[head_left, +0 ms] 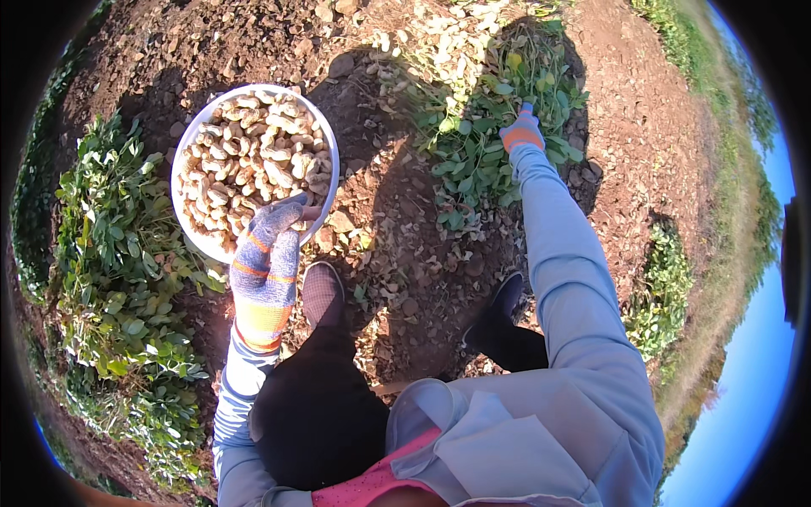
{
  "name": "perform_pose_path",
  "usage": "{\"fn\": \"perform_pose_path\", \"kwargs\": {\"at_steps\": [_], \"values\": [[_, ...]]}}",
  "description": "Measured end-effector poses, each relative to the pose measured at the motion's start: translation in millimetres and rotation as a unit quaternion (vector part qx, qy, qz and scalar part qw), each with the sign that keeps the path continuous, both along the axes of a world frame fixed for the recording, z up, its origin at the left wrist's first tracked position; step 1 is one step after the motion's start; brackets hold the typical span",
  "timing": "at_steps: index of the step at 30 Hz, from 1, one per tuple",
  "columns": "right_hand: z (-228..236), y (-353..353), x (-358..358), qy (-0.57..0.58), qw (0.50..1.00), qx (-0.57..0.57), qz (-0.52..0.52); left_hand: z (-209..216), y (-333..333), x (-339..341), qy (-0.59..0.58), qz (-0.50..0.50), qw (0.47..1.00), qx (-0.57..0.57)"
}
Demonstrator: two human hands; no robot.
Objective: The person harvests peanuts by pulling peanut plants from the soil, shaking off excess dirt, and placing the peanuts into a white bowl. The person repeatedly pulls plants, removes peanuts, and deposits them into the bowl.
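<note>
A white bucket [334, 144] full of unshelled peanuts [253, 156] is at the left. My left hand [269, 253], in a grey-blue glove with orange bands, is closed on its near rim, fingertips over the edge. My right hand [522, 131], in a similar glove, is down among the green leaves of uprooted peanut plants [481, 144]. Its fingers seem closed around the stems, though leaves hide part of them. Pale roots with peanut pods [448, 42] lie in sunlight at the far end of these plants.
Leafy plants [118, 245] grow in a row along the left, and a smaller clump [663, 291] stands at the right. Brown stony soil [625, 110] lies between, with dry leaves on it. My shoes [323, 291] are on the ground below the bucket and plants.
</note>
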State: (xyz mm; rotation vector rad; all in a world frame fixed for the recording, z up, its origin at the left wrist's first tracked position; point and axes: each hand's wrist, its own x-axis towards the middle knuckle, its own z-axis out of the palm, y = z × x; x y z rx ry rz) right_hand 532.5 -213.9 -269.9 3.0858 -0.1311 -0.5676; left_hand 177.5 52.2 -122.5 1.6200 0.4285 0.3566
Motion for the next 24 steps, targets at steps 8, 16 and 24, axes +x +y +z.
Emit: {"fn": "perform_pose_path", "kwargs": {"at_steps": [8, 16, 24], "values": [[96.8, -2.3, -86.5, -0.108, 0.972, 0.06, 0.2, 1.3, -9.3, -11.7, -0.003, -0.093, 0.995, -0.027], [73.1, -36.0, -279.6, 0.096, 0.984, 0.032, 0.146, -0.3, -9.4, -19.7, -0.006, -0.11, 0.992, -0.062], [128.7, -2.0, -196.7, -0.074, 0.932, 0.35, 0.057, -17.1, -13.8, -39.1, 0.005, -0.138, 0.98, -0.143]]}}
